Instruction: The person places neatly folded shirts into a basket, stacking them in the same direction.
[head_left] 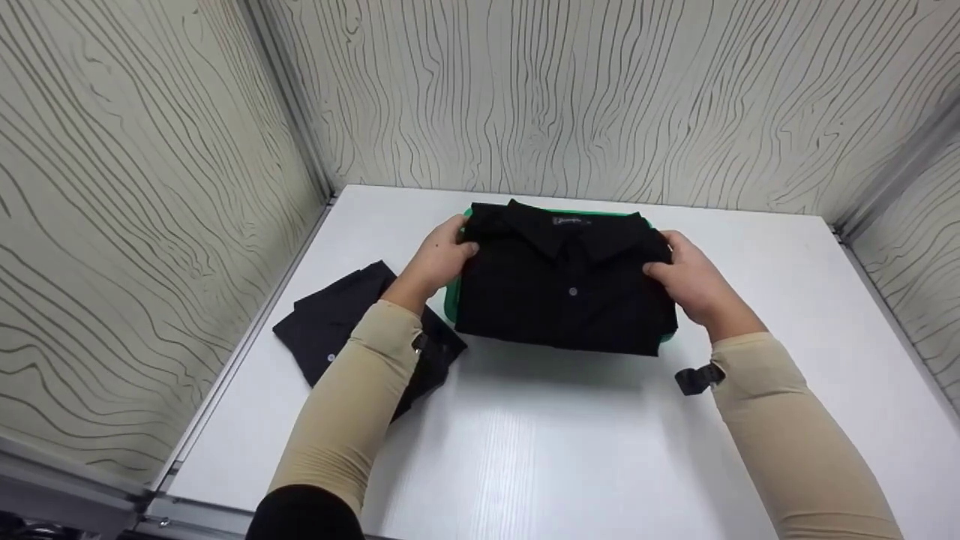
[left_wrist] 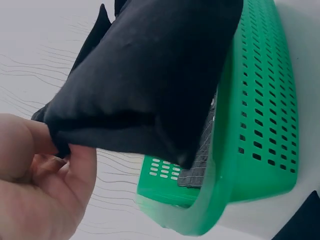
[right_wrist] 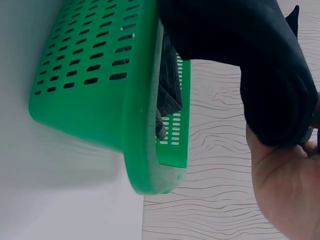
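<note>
Dark folded garment [head_left: 334,311] lies on white table [head_left: 487,457], partly hidden by left sleeve [head_left: 337,405]. Left hand [head_left: 441,261] pinches left edge of folded, collared black shirt [head_left: 555,307], suspended over green perforated basket [left_wrist: 255,185] with dark striped cloth [left_wrist: 197,167] inside; right hand [head_left: 691,279] grips shirt's right edge.

white table [head_left: 480,457], pale walls [head_left: 562,97] with wavy dark lines, grey metal posts [head_left: 289,97]
</note>
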